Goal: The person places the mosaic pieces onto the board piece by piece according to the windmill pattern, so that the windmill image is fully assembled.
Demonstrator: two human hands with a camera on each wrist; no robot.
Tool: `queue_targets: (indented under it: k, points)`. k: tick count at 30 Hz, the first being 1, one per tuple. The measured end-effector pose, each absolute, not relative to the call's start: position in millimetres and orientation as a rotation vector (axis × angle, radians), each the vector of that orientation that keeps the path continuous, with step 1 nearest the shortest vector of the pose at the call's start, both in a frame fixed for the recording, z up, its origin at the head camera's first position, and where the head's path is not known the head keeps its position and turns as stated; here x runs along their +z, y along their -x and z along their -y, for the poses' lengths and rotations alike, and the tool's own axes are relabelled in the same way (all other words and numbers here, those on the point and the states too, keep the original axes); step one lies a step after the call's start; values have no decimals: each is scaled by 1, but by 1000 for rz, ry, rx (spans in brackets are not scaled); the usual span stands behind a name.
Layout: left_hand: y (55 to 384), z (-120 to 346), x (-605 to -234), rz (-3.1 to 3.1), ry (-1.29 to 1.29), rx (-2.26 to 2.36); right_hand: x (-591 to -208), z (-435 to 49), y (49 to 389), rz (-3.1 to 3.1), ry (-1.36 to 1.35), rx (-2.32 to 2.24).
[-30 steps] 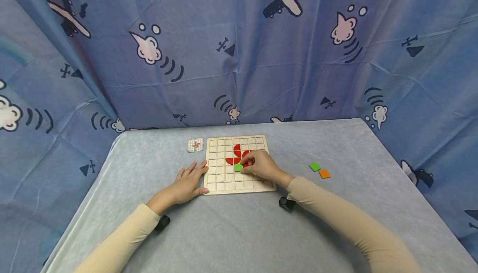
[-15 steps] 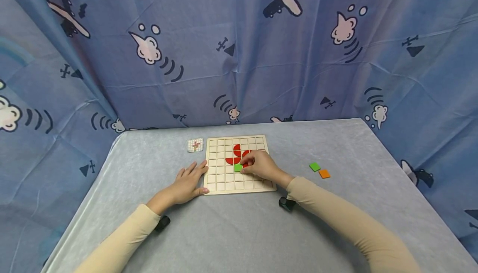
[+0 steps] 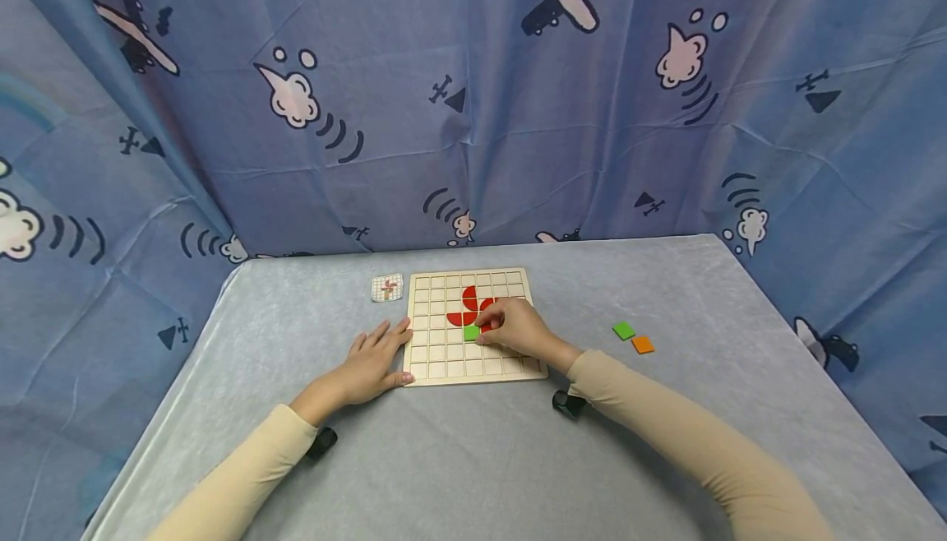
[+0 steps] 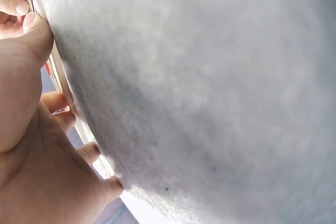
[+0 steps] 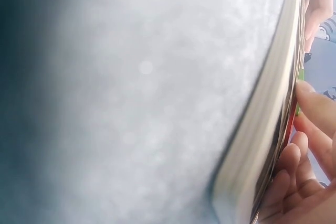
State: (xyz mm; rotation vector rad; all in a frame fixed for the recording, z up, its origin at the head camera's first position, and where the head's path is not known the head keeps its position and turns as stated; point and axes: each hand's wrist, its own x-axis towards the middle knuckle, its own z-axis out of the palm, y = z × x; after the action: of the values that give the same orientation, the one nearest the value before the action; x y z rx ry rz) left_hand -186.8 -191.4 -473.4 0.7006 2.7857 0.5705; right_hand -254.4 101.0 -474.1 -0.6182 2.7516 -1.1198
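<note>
Near the middle of a pale wooden grid board [image 3: 436, 367], my right hand [image 3: 519, 329] pinches a green square tile [image 3: 471, 333] between thumb and forefinger. In the right wrist view the green tile [image 5: 299, 109] shows between those two fingertips, low at the board's surface. Red curved tiles [image 3: 460, 319] lie in cells around it, some partly covered by the right hand. My left hand [image 3: 367, 367] lies at the board's left edge with spread fingers. Its fingertips touch the edge of the board [image 4: 63, 80] in the left wrist view.
A small pattern card [image 3: 387, 288] lies left of the board's far corner. To the right, a loose green tile [image 3: 624, 330] and an orange tile [image 3: 643, 345] lie on the grey cloth-covered table [image 3: 444, 467]. A blue printed curtain [image 3: 385, 187] hangs behind the table.
</note>
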Motion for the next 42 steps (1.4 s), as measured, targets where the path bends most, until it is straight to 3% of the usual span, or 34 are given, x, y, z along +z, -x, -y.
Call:
queue_targets:
  k: [42]
  points:
    - [186,192,-473,-2787,-704,560,-472,-110,252,-2681,644,-1287]
